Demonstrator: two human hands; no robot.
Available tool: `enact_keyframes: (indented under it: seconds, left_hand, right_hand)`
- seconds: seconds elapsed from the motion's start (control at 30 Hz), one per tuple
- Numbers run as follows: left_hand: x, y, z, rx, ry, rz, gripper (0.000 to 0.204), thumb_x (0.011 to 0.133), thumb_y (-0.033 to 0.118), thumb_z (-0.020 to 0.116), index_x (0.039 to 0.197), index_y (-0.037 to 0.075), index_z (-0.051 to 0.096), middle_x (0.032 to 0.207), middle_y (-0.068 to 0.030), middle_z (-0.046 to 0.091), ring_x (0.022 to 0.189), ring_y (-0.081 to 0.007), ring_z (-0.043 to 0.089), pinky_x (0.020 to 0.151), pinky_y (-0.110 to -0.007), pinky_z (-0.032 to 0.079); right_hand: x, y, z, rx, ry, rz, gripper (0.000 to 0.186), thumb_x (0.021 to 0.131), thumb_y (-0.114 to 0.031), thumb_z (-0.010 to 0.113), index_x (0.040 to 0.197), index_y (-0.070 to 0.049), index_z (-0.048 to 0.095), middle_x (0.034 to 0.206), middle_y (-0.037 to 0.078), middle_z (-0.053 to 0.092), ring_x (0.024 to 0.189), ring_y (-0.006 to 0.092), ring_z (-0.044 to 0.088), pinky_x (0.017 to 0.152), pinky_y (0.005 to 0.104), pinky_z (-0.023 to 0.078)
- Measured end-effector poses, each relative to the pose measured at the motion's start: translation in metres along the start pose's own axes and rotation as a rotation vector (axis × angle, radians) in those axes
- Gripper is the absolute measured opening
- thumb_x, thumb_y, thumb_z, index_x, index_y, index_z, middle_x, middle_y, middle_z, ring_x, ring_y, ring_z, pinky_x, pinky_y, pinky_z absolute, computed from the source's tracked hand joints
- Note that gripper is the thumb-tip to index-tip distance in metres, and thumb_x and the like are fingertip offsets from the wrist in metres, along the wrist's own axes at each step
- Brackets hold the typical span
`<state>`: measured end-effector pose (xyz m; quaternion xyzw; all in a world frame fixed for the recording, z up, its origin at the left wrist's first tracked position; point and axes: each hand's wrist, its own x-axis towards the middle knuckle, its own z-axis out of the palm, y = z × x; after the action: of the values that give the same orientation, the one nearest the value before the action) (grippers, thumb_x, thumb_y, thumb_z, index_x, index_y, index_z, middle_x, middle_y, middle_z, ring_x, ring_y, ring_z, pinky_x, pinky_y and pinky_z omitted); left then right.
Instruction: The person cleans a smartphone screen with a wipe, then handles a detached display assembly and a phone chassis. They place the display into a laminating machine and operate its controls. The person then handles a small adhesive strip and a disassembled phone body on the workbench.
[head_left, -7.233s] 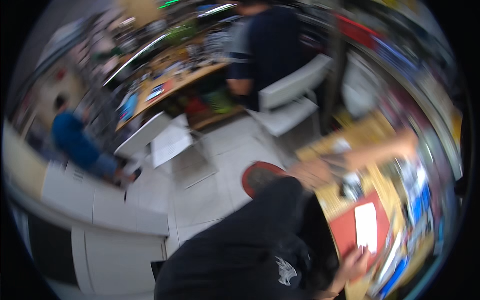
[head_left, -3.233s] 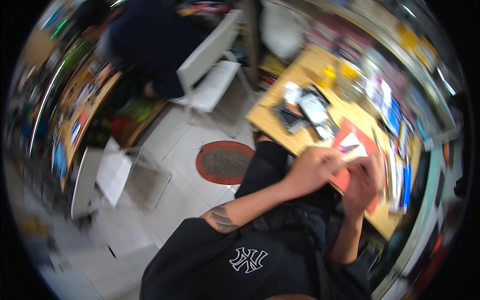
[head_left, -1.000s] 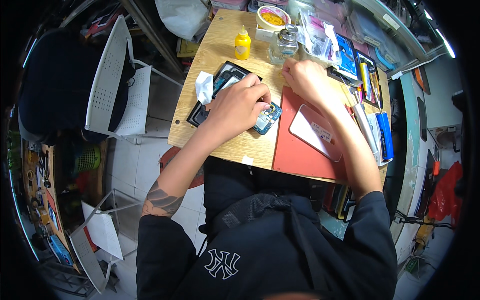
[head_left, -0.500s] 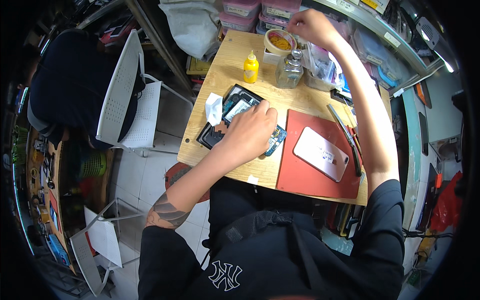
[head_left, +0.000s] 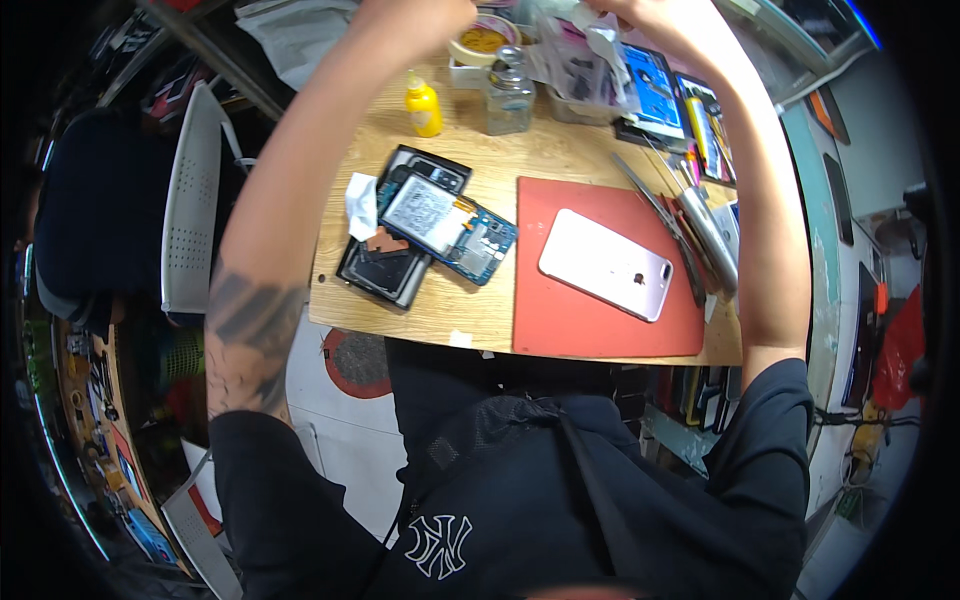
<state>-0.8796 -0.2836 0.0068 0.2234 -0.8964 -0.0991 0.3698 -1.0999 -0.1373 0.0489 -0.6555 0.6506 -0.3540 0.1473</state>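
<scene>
Both my arms reach to the far side of the wooden table point(head_left: 470, 130). My left hand point(head_left: 450, 12) is beside a roll of tape point(head_left: 497, 28) with yellow pieces inside it; its fingers are hidden or cut off. My right hand point(head_left: 632, 10) is over a clear bin of plastic bags point(head_left: 580, 75), its fingertips blurred at the upper edge. Nearer lies an opened device with a battery point(head_left: 425, 212) and blue circuit board point(head_left: 490, 245), resting across a black tray point(head_left: 385, 275). A white-backed phone point(head_left: 607, 263) lies on a red mat point(head_left: 560, 325).
A yellow squeeze bottle point(head_left: 424, 108) and glass pump bottle point(head_left: 509, 100) stand behind the device. Crumpled white tissue point(head_left: 361, 205) lies by the tray. Tweezers point(head_left: 660, 205) and tools are right of the phone. A white chair point(head_left: 192, 210) stands at left, with a person in dark clothing point(head_left: 95, 200) beyond it.
My left hand has lifted off the circuit board and moved far forward. My right hand stays far forward. The view has shifted, and handwriting on the phone's back no longer shows.
</scene>
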Motion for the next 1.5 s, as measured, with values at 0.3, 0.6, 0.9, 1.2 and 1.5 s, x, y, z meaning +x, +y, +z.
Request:
enact_keyframes:
  seconds: [0.3,0.6,0.9,1.2,1.5]
  left_hand:
    - [0.046,-0.031,0.055,0.511,-0.344,-0.010,0.021,0.086,0.021,0.069,0.082,0.001,0.074,0.085,-0.0246,0.075,0.083,-0.0398,0.077,0.072,-0.047,0.060]
    - [-0.128,0.134,0.018,-0.265,-0.572,0.117,0.043,0.086,0.014,0.083,0.125,0.002,0.070,0.121,-0.0151,0.073,0.108,-0.0314,0.072,0.093,-0.041,0.058]
    - [-0.145,0.135,0.068,-0.232,-0.649,0.158,0.070,0.083,0.027,0.085,0.142,0.002,0.058,0.145,-0.0205,0.059,0.138,-0.0387,0.056,0.114,-0.048,0.047]
    - [-0.138,0.125,0.077,-0.044,-0.605,-0.009,0.051,0.090,0.020,0.079,0.137,0.006,0.063,0.122,-0.0209,0.074,0.115,-0.0391,0.070,0.099,-0.047,0.056]
    - [-0.145,0.141,0.037,-0.560,-0.190,-0.411,0.018,0.103,0.007,0.065,0.118,0.000,0.071,0.093,-0.0114,0.076,0.080,-0.0179,0.075,0.072,-0.030,0.059]
  right_hand:
    - [-0.149,0.020,-0.015,0.040,0.082,0.017,0.027,0.103,-0.015,0.068,0.127,-0.003,0.071,0.101,0.006,0.073,0.082,0.0106,0.068,0.077,0.0260,0.056]
    - [-0.249,0.027,0.052,-0.020,0.141,0.088,0.066,0.084,-0.004,0.083,0.144,-0.002,0.056,0.133,0.022,0.064,0.114,0.0354,0.070,0.102,0.0424,0.055]
    - [-0.258,0.033,0.080,-0.055,0.129,0.065,0.088,0.077,-0.006,0.089,0.153,-0.004,0.046,0.147,0.024,0.051,0.132,0.0450,0.058,0.109,0.0474,0.051]
    - [-0.281,0.025,0.087,-0.112,0.170,0.081,0.102,0.070,-0.013,0.096,0.155,-0.004,0.043,0.148,0.024,0.048,0.124,0.0444,0.062,0.100,0.0472,0.055]
    - [-0.296,0.018,0.100,0.137,0.561,0.116,0.059,0.089,-0.006,0.085,0.140,0.000,0.056,0.121,0.020,0.068,0.109,0.0310,0.071,0.091,0.0387,0.059]
